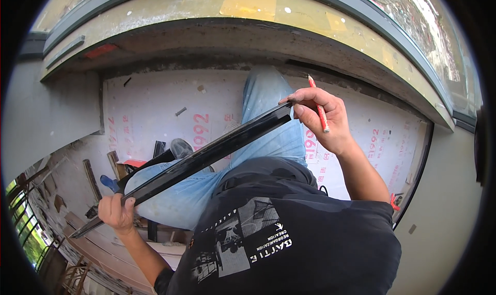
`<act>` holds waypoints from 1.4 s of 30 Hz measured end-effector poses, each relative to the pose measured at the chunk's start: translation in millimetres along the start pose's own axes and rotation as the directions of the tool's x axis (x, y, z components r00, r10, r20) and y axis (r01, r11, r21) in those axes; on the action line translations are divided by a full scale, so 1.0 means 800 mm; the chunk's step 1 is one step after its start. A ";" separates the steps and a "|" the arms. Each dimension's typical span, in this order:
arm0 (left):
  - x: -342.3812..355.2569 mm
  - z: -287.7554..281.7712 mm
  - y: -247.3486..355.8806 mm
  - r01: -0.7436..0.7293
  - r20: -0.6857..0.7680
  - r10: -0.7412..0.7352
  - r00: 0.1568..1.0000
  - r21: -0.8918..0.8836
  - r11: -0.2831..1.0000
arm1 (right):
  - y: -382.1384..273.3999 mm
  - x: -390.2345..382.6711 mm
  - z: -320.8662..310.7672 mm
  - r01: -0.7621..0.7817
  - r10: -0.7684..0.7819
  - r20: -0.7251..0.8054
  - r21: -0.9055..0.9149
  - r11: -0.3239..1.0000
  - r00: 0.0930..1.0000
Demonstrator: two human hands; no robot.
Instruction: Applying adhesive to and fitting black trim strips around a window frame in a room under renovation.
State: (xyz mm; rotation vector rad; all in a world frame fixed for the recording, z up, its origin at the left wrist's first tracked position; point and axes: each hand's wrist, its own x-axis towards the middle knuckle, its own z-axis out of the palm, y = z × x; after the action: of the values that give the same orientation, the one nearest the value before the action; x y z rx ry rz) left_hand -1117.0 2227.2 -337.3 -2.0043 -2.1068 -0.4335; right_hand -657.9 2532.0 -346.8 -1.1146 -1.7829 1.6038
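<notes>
Long, straight black strip with a glossy face (209,153) is held diagonally over light-blue denim trousers (266,98), near left to far right. Its far-right end is pinched by thumb and index finger of the right hand (333,111); red-and-white pencil (322,117) also held there. Strip gripped by the left hand (117,212) short of its near-left end, which projects past the fingers. Knee contact can't be told. Open room is seen over the white, red-printed floor sheet (155,98), bounded far by pale yellow sill edge (196,6), right by plain grey-green wall (439,191).
</notes>
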 end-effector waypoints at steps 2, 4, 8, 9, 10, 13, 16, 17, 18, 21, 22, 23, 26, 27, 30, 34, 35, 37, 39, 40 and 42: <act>-0.001 -0.002 0.003 -0.031 -0.011 0.032 0.999 0.045 0.998 | -0.008 -0.002 0.004 -0.061 0.061 0.000 0.146 0.987 0.998; -0.002 -0.001 0.001 -0.047 -0.017 0.048 0.999 0.049 0.998 | -0.007 -0.004 0.007 -0.086 0.089 -0.024 0.108 0.990 0.996; 0.001 0.002 0.004 -0.090 -0.079 0.095 0.992 0.069 0.994 | -0.001 -0.005 0.008 -0.056 0.050 -0.060 -0.118 0.991 0.997; 0.001 0.003 0.005 -0.089 -0.078 0.094 0.992 0.068 0.994 | -0.002 -0.005 0.009 -0.057 0.050 -0.059 -0.119 0.991 0.997; 0.000 0.003 0.005 -0.102 -0.094 0.108 0.990 0.071 0.992 | -0.003 -0.006 0.009 -0.024 0.011 -0.077 -0.175 0.984 0.997; -0.003 0.005 0.002 -0.128 -0.117 0.137 0.984 0.080 0.989 | -0.004 -0.005 0.008 0.040 -0.065 -0.082 -0.281 0.959 0.994; -0.004 0.005 0.003 -0.145 -0.127 0.156 0.980 0.091 0.985 | -0.007 -0.004 0.006 0.118 -0.154 -0.061 -0.396 0.911 0.986; -0.004 0.005 0.004 -0.150 -0.133 0.162 0.978 0.096 0.984 | -0.009 -0.003 0.005 0.163 -0.209 -0.051 -0.459 0.873 0.977; -0.004 0.005 0.004 -0.149 -0.133 0.161 0.978 0.095 0.984 | -0.010 -0.003 0.004 0.162 -0.208 -0.050 -0.460 0.873 0.977; -0.004 0.005 0.003 -0.157 -0.125 0.170 0.978 0.102 0.982 | -0.013 -0.004 0.003 0.230 -0.274 -0.006 -0.524 0.820 0.962; -0.005 0.006 0.003 -0.164 -0.133 0.177 0.975 0.104 0.981 | -0.014 -0.004 0.005 0.226 -0.273 -0.016 -0.518 0.825 0.962; -0.005 0.006 0.003 -0.171 -0.141 0.185 0.973 0.106 0.980 | -0.014 -0.004 0.007 0.221 -0.273 -0.026 -0.513 0.829 0.962; -0.005 0.007 0.003 -0.188 -0.153 0.205 0.967 0.124 0.974 | -0.013 -0.002 0.006 0.226 -0.279 -0.009 -0.563 0.795 0.960; -0.005 0.007 0.002 -0.186 -0.152 0.203 0.967 0.123 0.975 | -0.012 -0.001 0.006 0.226 -0.278 -0.007 -0.563 0.795 0.960; -0.006 0.006 0.002 -0.197 -0.143 0.215 0.966 0.130 0.972 | -0.010 0.002 0.004 0.243 -0.285 0.032 -0.620 0.746 0.958; -0.005 0.005 0.004 -0.191 -0.141 0.210 0.968 0.136 0.972 | -0.007 0.004 0.008 0.214 -0.263 0.005 -0.600 0.771 0.965; -0.006 0.004 0.004 -0.185 -0.145 0.205 0.968 0.137 0.973 | -0.007 0.003 0.010 0.167 -0.230 -0.049 -0.541 0.824 0.972; -0.008 0.003 0.005 -0.179 -0.141 0.199 0.970 0.138 0.974 | -0.010 0.003 0.011 0.130 -0.186 -0.057 -0.522 0.843 0.981; -0.008 0.003 0.006 -0.176 -0.138 0.195 0.971 0.138 0.975 | -0.014 0.004 0.010 0.090 -0.143 -0.067 -0.504 0.859 0.987; -0.007 0.003 0.006 -0.181 -0.144 0.200 0.969 0.139 0.974 | -0.015 0.005 0.008 0.121 -0.164 -0.035 -0.532 0.838 0.986; -0.008 0.002 0.006 -0.182 -0.148 0.203 0.968 0.142 0.973 | -0.013 0.007 0.007 0.154 -0.183 0.002 -0.556 0.817 0.983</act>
State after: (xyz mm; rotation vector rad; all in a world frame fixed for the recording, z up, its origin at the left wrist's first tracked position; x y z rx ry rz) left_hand -1112.0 2222.2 -340.7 -2.0031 -1.7777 -0.4019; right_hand -668.0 2533.9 -339.0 -1.1774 -2.3180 0.9545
